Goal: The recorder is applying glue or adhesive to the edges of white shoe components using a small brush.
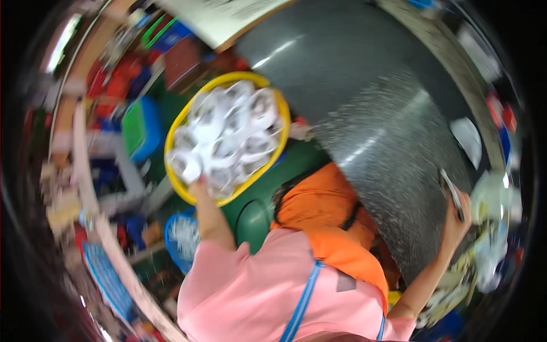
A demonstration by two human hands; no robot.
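At the near rim of a round yellow plastic basket heaped with curved white pieces, the left hand meets one, its grip too blurred to tell, so tugging could spill crowded neighbours, while the right hand clutches a slim silvery tool.

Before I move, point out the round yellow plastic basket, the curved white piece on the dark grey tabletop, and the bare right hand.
Round yellow plastic basket (284, 115): head view, right rim.
Curved white piece (467, 141): head view, middle of surface.
Bare right hand (457, 216): head view, middle of hand.
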